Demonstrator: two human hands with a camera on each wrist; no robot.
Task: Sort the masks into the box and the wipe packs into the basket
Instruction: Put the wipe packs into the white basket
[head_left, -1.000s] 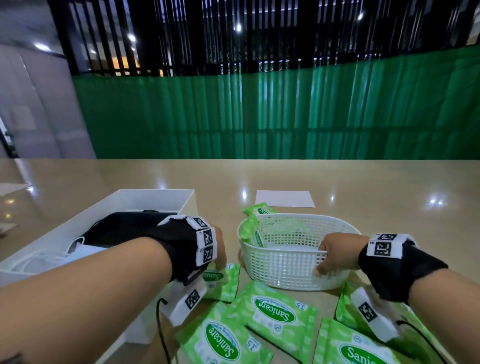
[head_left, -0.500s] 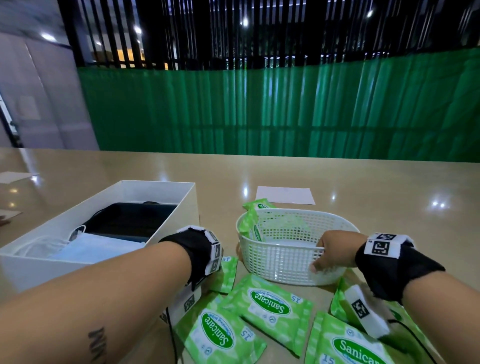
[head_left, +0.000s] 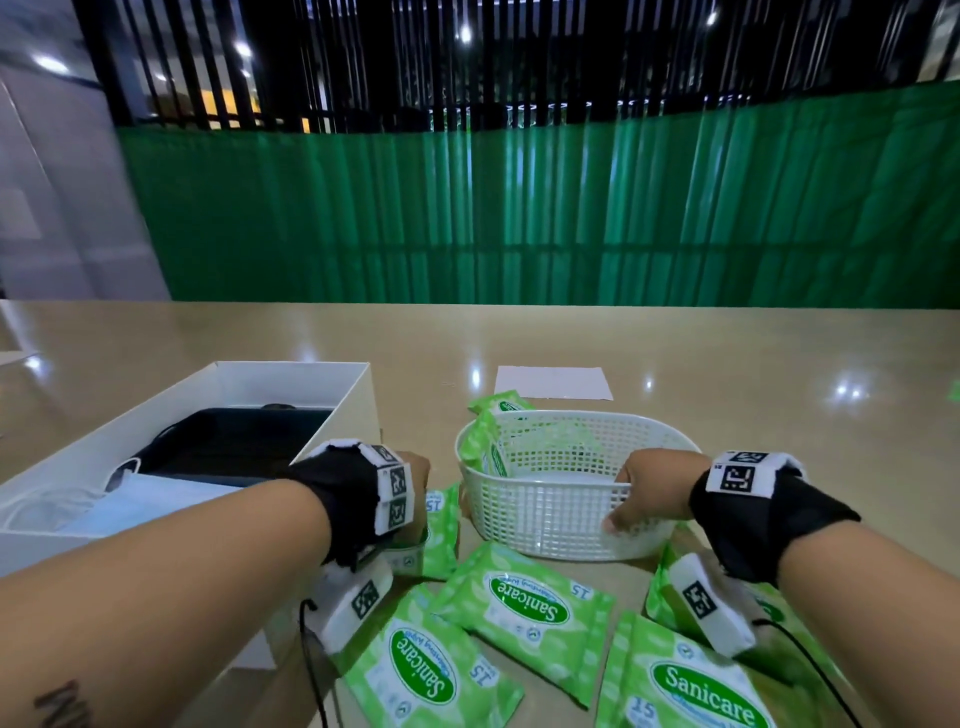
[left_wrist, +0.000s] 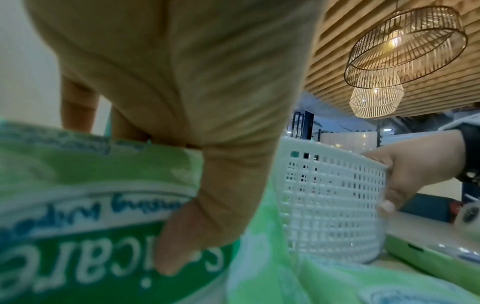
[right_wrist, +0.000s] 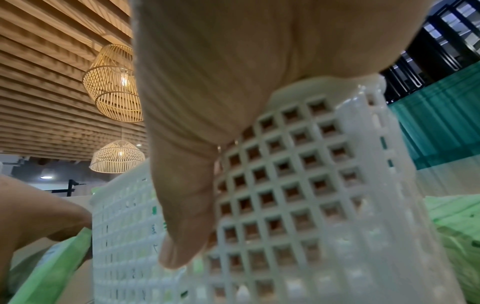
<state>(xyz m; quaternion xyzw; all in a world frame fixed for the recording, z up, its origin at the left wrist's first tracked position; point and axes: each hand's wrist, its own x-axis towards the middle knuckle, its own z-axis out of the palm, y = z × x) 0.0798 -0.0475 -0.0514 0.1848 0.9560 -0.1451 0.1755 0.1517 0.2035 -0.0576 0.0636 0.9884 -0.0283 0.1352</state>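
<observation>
the left hand (head_left: 410, 483), lower left, has dropped from the box (head_left: 291, 374) to pinch a wipe pack (head_left: 441, 525); the right hand (head_left: 649, 488) still clamps the basket (head_left: 545, 514) rim.

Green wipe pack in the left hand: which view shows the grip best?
Left wrist view: the left hand pinches the green Sanicare wipe pack, thumb across its label. Head view hides the fingers behind the wrist. Right wrist view catches only the pack's edge.
</observation>
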